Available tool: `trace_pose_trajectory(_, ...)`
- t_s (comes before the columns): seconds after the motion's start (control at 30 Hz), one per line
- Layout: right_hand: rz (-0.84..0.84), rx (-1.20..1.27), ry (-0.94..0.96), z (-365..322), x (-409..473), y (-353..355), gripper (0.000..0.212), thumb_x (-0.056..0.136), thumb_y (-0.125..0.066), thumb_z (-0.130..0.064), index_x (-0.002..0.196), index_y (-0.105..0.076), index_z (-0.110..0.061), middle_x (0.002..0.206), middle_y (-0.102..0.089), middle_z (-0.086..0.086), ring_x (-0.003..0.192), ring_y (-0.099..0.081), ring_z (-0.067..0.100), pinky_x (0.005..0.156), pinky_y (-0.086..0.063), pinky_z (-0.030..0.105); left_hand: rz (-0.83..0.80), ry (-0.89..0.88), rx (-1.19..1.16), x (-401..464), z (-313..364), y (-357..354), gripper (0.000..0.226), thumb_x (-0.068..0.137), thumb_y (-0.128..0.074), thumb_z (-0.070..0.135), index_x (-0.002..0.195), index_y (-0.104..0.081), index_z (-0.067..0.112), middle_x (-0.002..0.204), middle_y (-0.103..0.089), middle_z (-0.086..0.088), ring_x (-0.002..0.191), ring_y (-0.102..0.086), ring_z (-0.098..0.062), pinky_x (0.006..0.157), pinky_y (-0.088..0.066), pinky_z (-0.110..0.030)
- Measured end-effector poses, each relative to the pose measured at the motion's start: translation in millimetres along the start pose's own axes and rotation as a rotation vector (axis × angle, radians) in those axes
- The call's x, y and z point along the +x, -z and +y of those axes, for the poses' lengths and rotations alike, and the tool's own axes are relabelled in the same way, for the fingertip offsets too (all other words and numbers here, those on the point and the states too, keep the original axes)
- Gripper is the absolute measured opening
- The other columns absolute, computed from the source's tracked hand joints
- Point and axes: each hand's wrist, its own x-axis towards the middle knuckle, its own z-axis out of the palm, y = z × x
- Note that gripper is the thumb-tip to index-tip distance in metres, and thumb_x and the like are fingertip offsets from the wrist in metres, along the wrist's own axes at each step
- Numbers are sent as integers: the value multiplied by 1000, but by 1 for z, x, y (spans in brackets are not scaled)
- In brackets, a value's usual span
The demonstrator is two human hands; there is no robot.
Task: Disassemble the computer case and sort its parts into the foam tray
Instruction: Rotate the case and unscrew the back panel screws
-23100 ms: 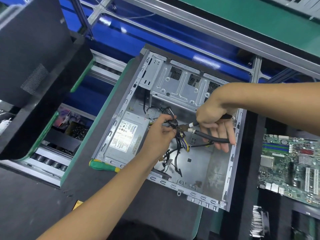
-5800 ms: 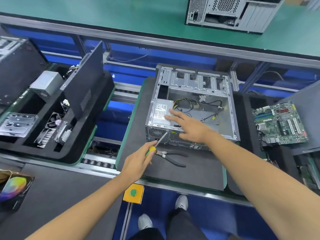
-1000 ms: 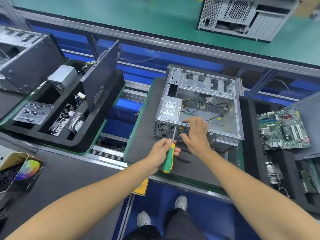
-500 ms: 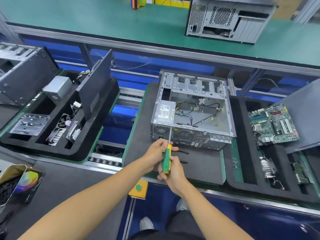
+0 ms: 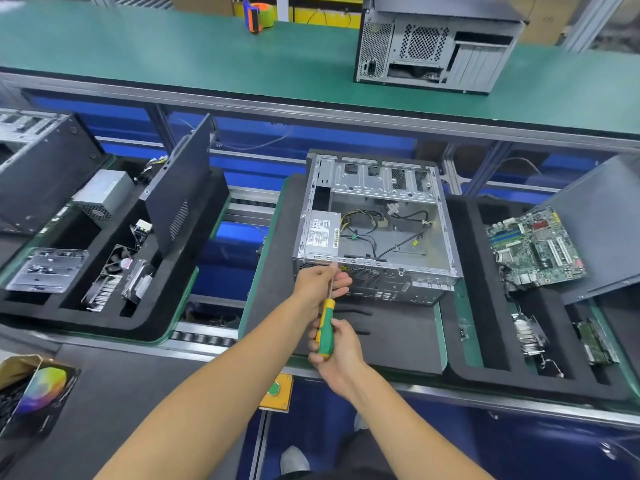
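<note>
The computer case (image 5: 377, 230) lies open on the dark mat (image 5: 398, 334) in the middle of the bench, with its rear panel turned toward the person. The right hand (image 5: 337, 351) is closed around the green and yellow handle of the screwdriver (image 5: 325, 327), and the left hand (image 5: 322, 282) has its fingers curled around the metal shaft, close to the lower left corner of the rear panel, where the tip seems to meet a screw (the tip itself is hidden behind the fingers). Inside the case the power supply (image 5: 320, 235) sits in the near left corner, and loose cables (image 5: 374, 230) lie across the bare floor of the case. The motherboard (image 5: 535, 245) already rests in the foam tray (image 5: 485, 368) on the right, near a heatsink (image 5: 528, 336) in another slot. So I judge the task to be past its middle: the board and the cooler are sorted, while the power supply and the cables are still to be removed. The present step is probably loosening the power supply screws from the back.
</note>
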Motion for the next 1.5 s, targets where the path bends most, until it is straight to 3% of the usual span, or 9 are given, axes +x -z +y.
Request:
trace_pose_trajectory(0.13,72,69,21,1,2,6,9,91,-60,-20,91,-59,-11,67,-57,1,48,-48,8,36,-34,18,-7,-11,27,4,-2,4,24,104,-59,22,104,-66,-1,88,-77,-11,77,-77,-17,62,-61,-25)
trace_pose_trajectory(0.27,-34,81,-34,-5,4,9,29,94,-50,-35,87,-63,-9,68,-51,2,46,-38,9,32,-29,19,12,-15,37,4,-3,3,24,105,-58,23,102,-67,0,88,-77,-10,75,-77,-15,62,-60,-24)
trace_pose_trajectory(0.47,86,31,16,-5,6,0,17,97,-59,-26,94,-65,-10,68,-62,4,53,-58,12,51,-55,27,-7,-7,-2,-1,1,0,24,107,-53,17,100,-62,-4,87,-70,-15,62,-73,-12,59,-62,-26)
trace_pose_trajectory(0.63,6,91,-22,-12,7,-4,32,94,-48,-36,79,-62,-12,64,-53,3,46,-42,12,38,-35,20,7,-21,-23,-2,1,-4,23,107,-53,16,103,-62,-5,85,-69,-13,60,-72,-10,62,-62,-24)
trace_pose_trajectory(0.87,77,21,45,-8,10,2,19,93,-61,-26,95,-70,-10,71,-66,3,54,-63,12,56,-58,29,25,-21,-6,2,-1,-4,26,107,-54,19,98,-64,-3,86,-73,-14,67,-74,-13,60,-61,-25)
trace_pose_trajectory(1.03,-34,14,-68,-15,4,0,35,92,-44,-38,80,-63,-10,68,-58,8,45,-44,13,39,-36,21,33,-30,-19,2,-1,-4,25,106,-55,19,97,-65,-2,84,-73,-13,66,-75,-12,59,-60,-22)
trace_pose_trajectory(1.23,40,-60,2,-12,6,3,18,98,-56,-24,101,-66,-9,73,-67,5,57,-63,13,48,-51,26,15,-25,-32,3,-1,-4,28,107,-53,19,95,-63,-4,84,-72,-14,67,-75,-15,59,-60,-23)
trace_pose_trajectory(1.33,62,-138,35,-14,8,0,10,91,-58,-17,96,-62,-10,66,-61,4,52,-56,13,46,-47,24,16,-19,-20,3,-1,-4,29,107,-53,19,95,-63,-4,84,-72,-14,67,-75,-16,59,-60,-24)
trace_pose_trajectory(1.5,-4,-88,-28,-15,8,5,41,98,-39,-37,93,-67,-8,76,-67,10,55,-58,18,51,-51,28,32,-26,-22,2,0,-6,29,107,-53,19,93,-64,-5,84,-72,-14,67,-75,-14,60,-60,-22)
